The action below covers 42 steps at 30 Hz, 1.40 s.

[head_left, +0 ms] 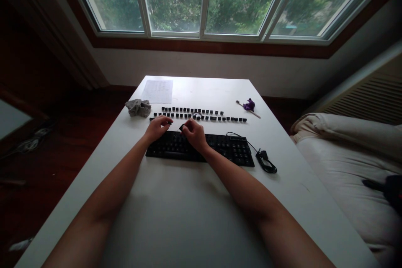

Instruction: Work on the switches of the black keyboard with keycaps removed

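Observation:
A black keyboard (pixel 220 146) lies across the white table, with both my hands over its far left part. My right hand (pixel 195 135) pinches a small black keycap (pixel 181 127) between thumb and fingers. My left hand (pixel 157 129) is curled at the keyboard's far left edge, and a small dark piece, apparently a keycap (pixel 170 123), shows at its fingertips. Beyond the hands, loose black keycaps (pixel 194 111) stand in rows. Among them is a small pale loop-shaped thing (pixel 197 115), too small to name. My right hand hides some of the keys.
A grey crumpled cloth (pixel 138 108) and a printed paper sheet (pixel 157 91) lie at the table's far left. Toward the far right are a brush (pixel 253 111) and a purple cloth (pixel 249 104). The coiled cable (pixel 266 162) rests right of the keyboard. A sofa (pixel 339 176) stands to the right.

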Motion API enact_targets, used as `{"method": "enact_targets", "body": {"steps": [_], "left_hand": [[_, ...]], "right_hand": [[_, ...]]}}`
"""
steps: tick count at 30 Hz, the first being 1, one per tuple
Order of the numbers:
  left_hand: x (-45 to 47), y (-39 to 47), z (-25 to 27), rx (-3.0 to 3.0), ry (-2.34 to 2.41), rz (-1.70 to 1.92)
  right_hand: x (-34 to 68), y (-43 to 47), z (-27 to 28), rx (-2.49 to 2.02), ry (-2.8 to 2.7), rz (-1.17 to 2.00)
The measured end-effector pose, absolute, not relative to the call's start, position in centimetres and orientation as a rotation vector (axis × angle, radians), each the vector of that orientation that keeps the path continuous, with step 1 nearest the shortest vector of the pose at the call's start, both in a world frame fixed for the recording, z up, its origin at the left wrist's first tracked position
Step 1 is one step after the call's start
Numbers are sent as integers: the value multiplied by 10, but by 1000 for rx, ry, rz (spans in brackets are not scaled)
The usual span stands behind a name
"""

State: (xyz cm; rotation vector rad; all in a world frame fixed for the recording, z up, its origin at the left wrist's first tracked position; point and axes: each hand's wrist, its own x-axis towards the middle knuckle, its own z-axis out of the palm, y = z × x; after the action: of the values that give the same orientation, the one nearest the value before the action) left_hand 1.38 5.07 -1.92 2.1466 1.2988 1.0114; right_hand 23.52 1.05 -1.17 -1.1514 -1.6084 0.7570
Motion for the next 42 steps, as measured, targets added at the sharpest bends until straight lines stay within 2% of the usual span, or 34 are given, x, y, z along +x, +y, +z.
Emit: {"method": "enact_targets", "body": {"steps": [9, 31, 42], "left_hand": [[7, 66, -19, 2401, 1559, 936], [24, 101, -33, 2550, 1631, 661], [24, 103, -35, 2537, 1645, 715]], "right_hand": [[237, 10, -13, -1124, -1613, 765], [238, 10, -12, -1109, -1621, 761], [239, 11, -15, -1126, -1635, 775]]}}
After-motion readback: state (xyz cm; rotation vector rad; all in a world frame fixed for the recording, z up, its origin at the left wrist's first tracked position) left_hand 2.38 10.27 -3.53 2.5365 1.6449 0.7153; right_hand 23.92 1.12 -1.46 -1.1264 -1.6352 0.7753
